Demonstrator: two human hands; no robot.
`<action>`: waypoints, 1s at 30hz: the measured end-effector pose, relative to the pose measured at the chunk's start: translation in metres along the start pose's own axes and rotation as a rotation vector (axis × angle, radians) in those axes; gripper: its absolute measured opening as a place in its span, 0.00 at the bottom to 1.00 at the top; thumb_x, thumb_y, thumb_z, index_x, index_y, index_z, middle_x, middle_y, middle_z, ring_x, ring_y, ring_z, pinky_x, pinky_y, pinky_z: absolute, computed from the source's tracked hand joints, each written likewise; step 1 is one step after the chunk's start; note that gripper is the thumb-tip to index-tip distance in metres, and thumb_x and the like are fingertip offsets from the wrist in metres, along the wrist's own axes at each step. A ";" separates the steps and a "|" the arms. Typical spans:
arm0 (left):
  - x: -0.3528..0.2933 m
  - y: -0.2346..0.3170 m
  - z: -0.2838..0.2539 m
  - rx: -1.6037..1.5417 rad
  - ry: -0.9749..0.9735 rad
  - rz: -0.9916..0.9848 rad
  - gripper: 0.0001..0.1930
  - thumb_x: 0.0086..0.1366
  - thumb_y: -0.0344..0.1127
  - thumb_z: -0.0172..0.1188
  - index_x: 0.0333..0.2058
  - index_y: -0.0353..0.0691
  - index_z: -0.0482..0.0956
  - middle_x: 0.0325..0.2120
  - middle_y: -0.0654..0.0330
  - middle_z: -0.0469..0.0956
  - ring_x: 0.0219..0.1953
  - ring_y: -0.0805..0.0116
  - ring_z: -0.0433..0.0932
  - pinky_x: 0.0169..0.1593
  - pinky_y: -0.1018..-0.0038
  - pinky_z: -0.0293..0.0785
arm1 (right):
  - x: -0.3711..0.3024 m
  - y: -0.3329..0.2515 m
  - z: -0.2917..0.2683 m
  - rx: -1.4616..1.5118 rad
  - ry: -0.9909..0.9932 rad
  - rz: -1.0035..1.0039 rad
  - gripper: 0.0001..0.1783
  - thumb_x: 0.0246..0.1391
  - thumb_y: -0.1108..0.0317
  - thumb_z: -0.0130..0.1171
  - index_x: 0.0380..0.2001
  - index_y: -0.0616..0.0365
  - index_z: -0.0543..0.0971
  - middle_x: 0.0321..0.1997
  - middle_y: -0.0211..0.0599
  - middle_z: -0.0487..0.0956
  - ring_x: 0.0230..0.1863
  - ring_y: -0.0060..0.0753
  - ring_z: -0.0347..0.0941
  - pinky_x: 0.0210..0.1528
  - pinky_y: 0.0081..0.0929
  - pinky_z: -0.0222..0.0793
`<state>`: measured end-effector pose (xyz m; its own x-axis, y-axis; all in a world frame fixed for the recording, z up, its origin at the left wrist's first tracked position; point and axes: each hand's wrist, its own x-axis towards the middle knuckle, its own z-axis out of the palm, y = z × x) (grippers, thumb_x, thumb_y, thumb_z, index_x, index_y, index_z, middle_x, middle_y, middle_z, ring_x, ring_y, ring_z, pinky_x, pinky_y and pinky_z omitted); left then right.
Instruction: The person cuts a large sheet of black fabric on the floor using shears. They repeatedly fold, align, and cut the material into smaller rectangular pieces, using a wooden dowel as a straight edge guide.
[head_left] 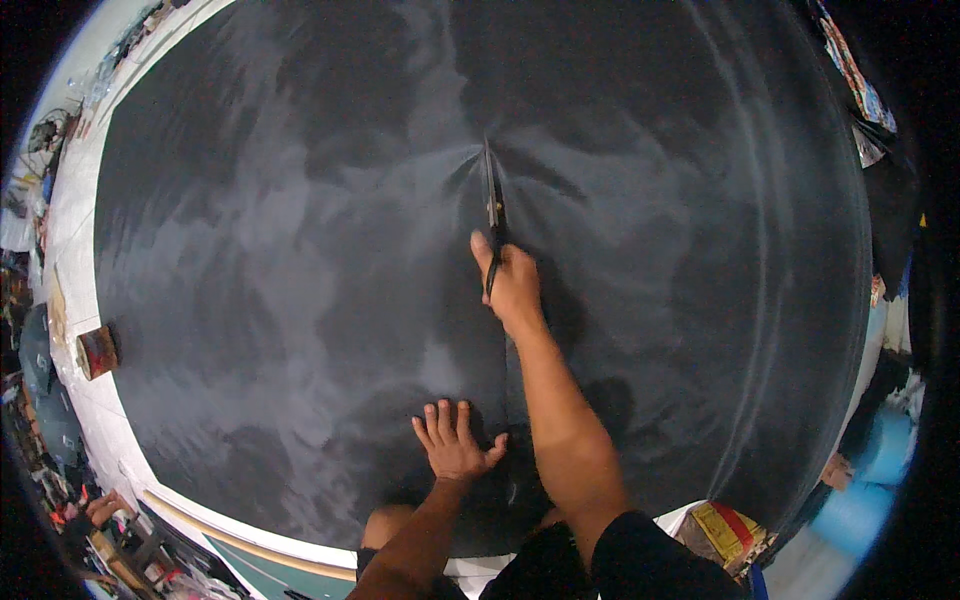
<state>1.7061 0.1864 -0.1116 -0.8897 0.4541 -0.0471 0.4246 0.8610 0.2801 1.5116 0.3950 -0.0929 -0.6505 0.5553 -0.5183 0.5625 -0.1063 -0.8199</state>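
Observation:
A wide sheet of dark grey, slightly shiny material [300, 330] lies spread out in front of me. My right hand [515, 285] is closed round the handles of a pair of scissors [493, 190], whose blades point away from me into the sheet. Around the blade tips the material puckers up in small folds. A straight cut line runs from the scissors back toward my body, partly hidden by my right forearm. My left hand [457, 445] lies flat on the sheet near the front edge, fingers spread, just left of the cut line.
At the left edge of the sheet a roll of brownish tape [97, 353] stands on the white table rim [75, 240]. Clutter lines the floor at left. A yellow and red package [722, 530] sits at front right, and light blue rolls [868, 485] stand beyond it.

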 end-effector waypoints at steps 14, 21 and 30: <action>0.197 -0.006 -0.053 -0.205 0.219 -0.135 0.22 0.54 0.45 0.62 0.45 0.39 0.74 0.42 0.47 0.70 0.46 0.46 0.68 0.50 0.55 0.62 | 0.104 -0.067 0.001 0.122 -0.019 0.025 0.28 0.53 0.41 0.61 0.18 0.54 0.68 0.15 0.27 0.66 0.14 0.23 0.63 0.17 0.23 0.63; 0.448 -0.038 -0.023 0.023 0.339 -0.052 0.30 0.63 0.53 0.51 0.62 0.48 0.65 0.64 0.46 0.58 0.68 0.45 0.50 0.69 0.49 0.41 | 0.104 -0.076 0.011 0.169 -0.057 0.081 0.27 0.54 0.42 0.60 0.18 0.52 0.67 0.14 0.25 0.65 0.13 0.20 0.61 0.16 0.22 0.58; 0.448 -0.034 -0.033 -0.010 0.199 -0.094 0.32 0.61 0.51 0.54 0.62 0.47 0.64 0.64 0.45 0.56 0.68 0.42 0.49 0.69 0.47 0.40 | 0.150 -0.116 0.015 0.221 -0.063 0.109 0.27 0.54 0.42 0.61 0.18 0.52 0.68 0.13 0.23 0.63 0.12 0.19 0.59 0.15 0.21 0.54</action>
<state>1.2878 0.3524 -0.1108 -0.9412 0.3170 0.1170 0.3377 0.8946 0.2926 1.3411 0.4782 -0.0787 -0.6267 0.4787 -0.6149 0.5101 -0.3446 -0.7881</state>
